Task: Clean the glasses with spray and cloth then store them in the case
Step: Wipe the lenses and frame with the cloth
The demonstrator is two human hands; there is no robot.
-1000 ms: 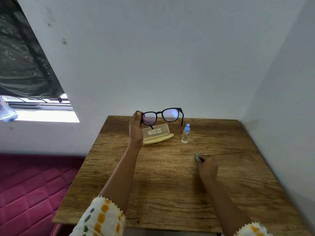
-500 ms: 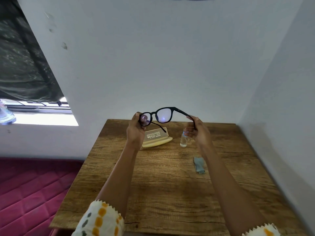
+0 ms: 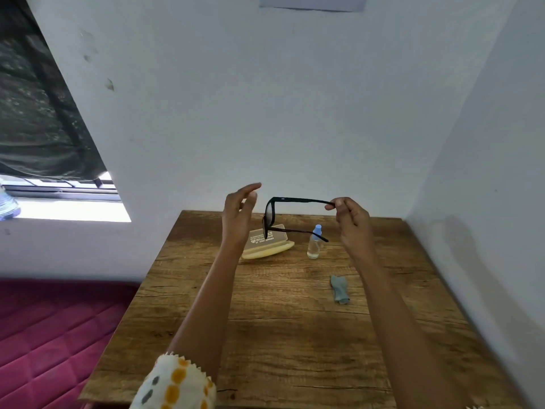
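- The right hand (image 3: 352, 221) is pinching the tip of the upper temple arm of the black glasses (image 3: 298, 215) between thumb and fingers; that one pinch is all that is holding the glasses.
- The left hand (image 3: 239, 214) is hanging open just left of the frame front, fingers spread and curled, gripping nothing and apparently not touching the frame.
- The glasses are hanging in the air at the centre of the frame, above the far part of the wooden table (image 3: 280, 335), over the open beige glasses case (image 3: 267, 246) and the small spray bottle (image 3: 315, 242).
- Their long axis is lying roughly left to right in the picture, along the temple arms: the lens front is pointing left, seen edge-on and standing upright, and the arm tips are pointing right. The second arm is trailing lower, its tip near the blue bottle cap.
- Risk: held by one arm tip alone, the frame could swing on its hinge or slip from the pinch and drop on the case or table.
- Risk: the lower arm could clip the bottle and tip it over.
- The grey-blue cleaning cloth (image 3: 339, 289) is lying crumpled on the table to the right, well apart from both hands.
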